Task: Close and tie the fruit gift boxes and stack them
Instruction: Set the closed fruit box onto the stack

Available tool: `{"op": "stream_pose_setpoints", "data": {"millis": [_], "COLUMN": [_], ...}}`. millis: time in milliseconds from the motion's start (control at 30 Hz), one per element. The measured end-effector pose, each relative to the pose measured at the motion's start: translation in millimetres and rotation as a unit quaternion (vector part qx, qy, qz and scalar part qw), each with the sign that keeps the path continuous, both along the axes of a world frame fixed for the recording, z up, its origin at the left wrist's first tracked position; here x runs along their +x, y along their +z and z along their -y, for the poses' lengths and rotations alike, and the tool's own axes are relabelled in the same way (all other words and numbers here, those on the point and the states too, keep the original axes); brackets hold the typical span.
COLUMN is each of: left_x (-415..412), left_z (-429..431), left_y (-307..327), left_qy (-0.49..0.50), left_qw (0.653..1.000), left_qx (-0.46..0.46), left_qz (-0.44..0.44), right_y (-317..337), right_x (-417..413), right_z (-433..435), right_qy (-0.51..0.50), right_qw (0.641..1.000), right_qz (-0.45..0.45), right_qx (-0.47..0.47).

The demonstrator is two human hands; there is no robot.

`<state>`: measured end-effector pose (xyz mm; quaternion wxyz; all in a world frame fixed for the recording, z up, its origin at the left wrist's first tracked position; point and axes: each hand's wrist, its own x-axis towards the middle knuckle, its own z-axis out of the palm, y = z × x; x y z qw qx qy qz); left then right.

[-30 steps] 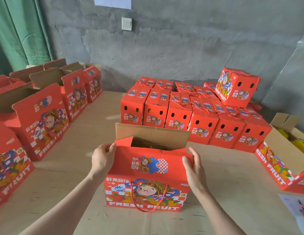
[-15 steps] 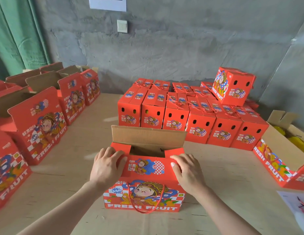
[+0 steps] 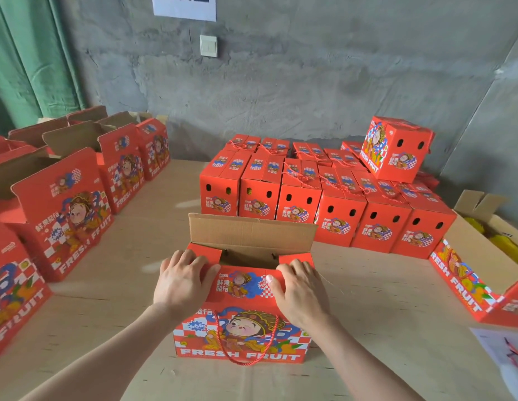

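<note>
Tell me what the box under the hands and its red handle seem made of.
Box: likely cardboard, printed red outside with a slight sheen, raw brown on the raised back flap. Handle: apparently twisted red cord, hanging in a limp loop.

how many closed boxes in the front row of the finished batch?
6. Left to right behind the open box: box one, box two, box three, box four, box five, box six. Further rows behind are partly hidden.

I cannot see inside the open box (image 3: 240, 328): its contents lie hidden in shadow. The wall sign (image 3: 184, 7) is cut by the top edge and unreadable. The nearest left box (image 3: 9, 299) is blurred and cropped. The paper sheet (image 3: 503, 360) runs off the right edge.
</note>
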<state>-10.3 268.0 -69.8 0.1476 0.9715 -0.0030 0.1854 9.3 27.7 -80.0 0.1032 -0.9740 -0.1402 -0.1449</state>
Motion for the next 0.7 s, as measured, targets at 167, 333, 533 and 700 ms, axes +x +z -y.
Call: {"op": "stream_pose_setpoints", "data": {"millis": [167,333,533,700], "left_x": [2,2,0,-12], "left_z": [-1,-3,-5,-4], "left_y": [-1,-2,0,-11], "left_qy": [-0.014,-0.039,-0.097,-0.106], "left_qw": [1.000,0.997,0.992,0.991], "left_qx": [0.012,0.065,0.059,0.050], "left_qz": [0.002,0.006,0.047,0.059], "right_y": [1,1,2,-1], "right_x": [-1,0,-6,-12], "right_z": [3,3,6,6], "right_qy": [0.021,0.023,0.055,0.063], "right_qw": [1.000,1.000,0.998,0.998], "right_qz": [0.001,-0.011,-0.020,-0.007], "right_qx": [0.020,0.001,-0.007,-0.007]}}
